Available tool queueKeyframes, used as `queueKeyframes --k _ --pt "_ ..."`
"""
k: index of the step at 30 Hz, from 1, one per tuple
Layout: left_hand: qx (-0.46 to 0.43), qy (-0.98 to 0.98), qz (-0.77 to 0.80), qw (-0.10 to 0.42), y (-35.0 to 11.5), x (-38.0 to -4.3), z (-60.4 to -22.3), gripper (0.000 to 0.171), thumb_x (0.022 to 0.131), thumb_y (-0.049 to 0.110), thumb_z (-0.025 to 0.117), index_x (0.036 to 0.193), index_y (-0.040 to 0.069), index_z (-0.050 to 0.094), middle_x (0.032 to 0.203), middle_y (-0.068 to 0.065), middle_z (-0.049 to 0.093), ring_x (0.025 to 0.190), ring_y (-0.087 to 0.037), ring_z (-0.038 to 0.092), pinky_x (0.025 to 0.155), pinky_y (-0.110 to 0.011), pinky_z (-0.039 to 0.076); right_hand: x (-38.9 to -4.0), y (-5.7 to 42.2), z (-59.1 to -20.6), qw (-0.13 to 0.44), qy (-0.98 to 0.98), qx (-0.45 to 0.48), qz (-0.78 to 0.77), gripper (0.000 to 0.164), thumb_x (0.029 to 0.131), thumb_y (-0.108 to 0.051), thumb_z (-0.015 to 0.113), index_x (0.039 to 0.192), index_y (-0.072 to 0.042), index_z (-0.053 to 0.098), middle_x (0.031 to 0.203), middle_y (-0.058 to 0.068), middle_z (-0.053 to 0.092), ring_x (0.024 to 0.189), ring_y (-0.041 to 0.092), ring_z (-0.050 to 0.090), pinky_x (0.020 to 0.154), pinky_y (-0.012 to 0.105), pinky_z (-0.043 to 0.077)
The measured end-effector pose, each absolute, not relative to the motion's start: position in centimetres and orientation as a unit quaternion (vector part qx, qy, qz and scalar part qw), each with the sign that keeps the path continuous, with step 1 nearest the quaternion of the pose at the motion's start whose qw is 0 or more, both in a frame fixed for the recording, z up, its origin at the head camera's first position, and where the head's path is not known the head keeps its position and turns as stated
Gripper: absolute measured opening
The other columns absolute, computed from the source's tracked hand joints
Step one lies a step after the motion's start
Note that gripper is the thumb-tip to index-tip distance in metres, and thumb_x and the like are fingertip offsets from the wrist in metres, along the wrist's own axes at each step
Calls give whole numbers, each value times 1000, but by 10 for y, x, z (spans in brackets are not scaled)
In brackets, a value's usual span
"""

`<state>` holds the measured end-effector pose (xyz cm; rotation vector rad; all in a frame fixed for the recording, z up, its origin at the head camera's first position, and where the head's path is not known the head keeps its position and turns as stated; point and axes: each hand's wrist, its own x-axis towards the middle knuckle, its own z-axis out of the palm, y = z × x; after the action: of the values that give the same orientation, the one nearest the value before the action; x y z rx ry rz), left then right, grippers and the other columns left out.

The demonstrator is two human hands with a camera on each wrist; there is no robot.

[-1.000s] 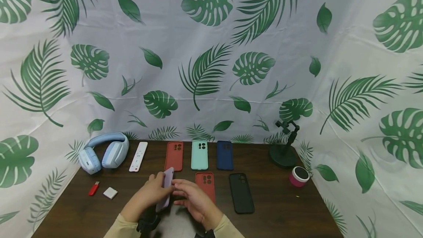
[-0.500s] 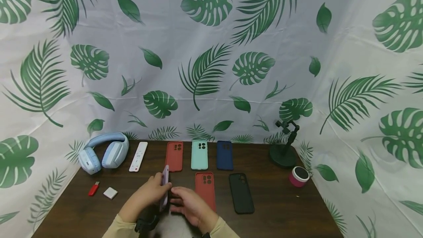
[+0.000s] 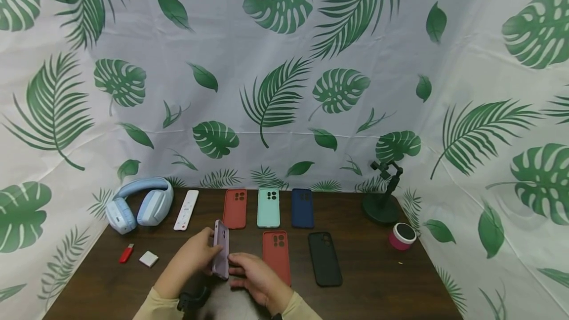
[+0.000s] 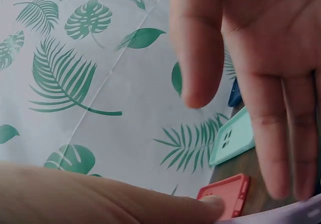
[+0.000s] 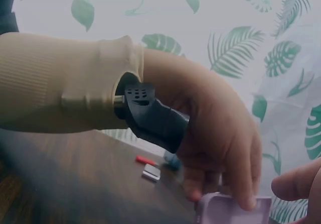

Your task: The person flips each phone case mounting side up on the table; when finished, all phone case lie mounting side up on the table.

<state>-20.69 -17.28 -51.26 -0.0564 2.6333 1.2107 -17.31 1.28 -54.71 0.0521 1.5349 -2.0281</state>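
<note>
In the head view a lilac phone case point(image 3: 224, 258) is tilted up on its edge above the front middle of the table. My left hand point(image 3: 194, 255) grips it from the left side, with the thumb on its face. In the right wrist view the case's raised rim point(image 5: 224, 211) and hollow inside show at the bottom. My right hand point(image 3: 259, 275) is just right of the case, fingers loosely extended. Its palm fills the upper right of the left wrist view, apart from the case or barely near it. Whether a fingertip touches the case I cannot tell.
Red point(image 3: 234, 209), mint point(image 3: 268, 208) and blue point(image 3: 302, 209) phone cases lie along the back. Another red case point(image 3: 276, 257) and a black case point(image 3: 325, 260) lie nearer. Headphones point(image 3: 155, 206), a white remote point(image 3: 185, 210), a red USB stick point(image 3: 126, 254) and a dark stand point(image 3: 381, 209) lie around.
My left hand has turned the lilac case, so more of its face shows in the head view now. The right hand has drawn slightly down from the case.
</note>
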Motion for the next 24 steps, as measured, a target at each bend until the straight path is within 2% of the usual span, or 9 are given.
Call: queueKeyframes --k 7,11,14,18,21,24 --pt "5 919 374 126 -178 -203 -511 52 89 2 72 127 -15 41 90 -24 64 58 -25 65 42 -36 53 -172 14 -543 278 598 14 -752 53 100 -33 60 137 5 55 136 15 56 118 27 55 87 37 53" --pt "-4 912 384 146 -180 -200 -516 50 89 0 71 126 -12 40 91 -24 63 60 -27 65 44 -39 54 -172 12 -541 272 606 17 -748 54 99 -31 60 137 7 54 135 16 54 118 29 52 87 39 52" --pt "16 931 333 149 -180 -199 -520 51 89 10 74 125 -13 46 97 -25 67 75 -32 69 60 -49 57 -171 11 -540 268 607 11 -748 52 99 -29 60 136 8 54 133 16 54 118 30 50 90 42 51" --pt "49 948 265 167 -177 -200 -523 72 88 30 76 129 -20 46 115 -34 66 104 -36 68 91 -55 52 -171 12 -539 255 622 -2 -740 52 98 -27 60 135 10 54 135 17 54 122 33 48 91 44 51" --pt "50 944 270 185 -176 -197 -522 75 89 37 75 130 -19 47 117 -32 65 104 -35 67 92 -56 51 -172 14 -537 251 648 -2 -719 56 98 -28 61 138 10 53 141 20 52 126 38 49 90 45 52" --pt "46 942 275 187 -176 -197 -519 66 89 40 74 121 -13 54 108 -23 68 94 -29 65 83 -53 52 -173 17 -536 248 669 -5 -701 57 98 -30 62 138 9 52 143 22 51 127 40 49 90 49 53"
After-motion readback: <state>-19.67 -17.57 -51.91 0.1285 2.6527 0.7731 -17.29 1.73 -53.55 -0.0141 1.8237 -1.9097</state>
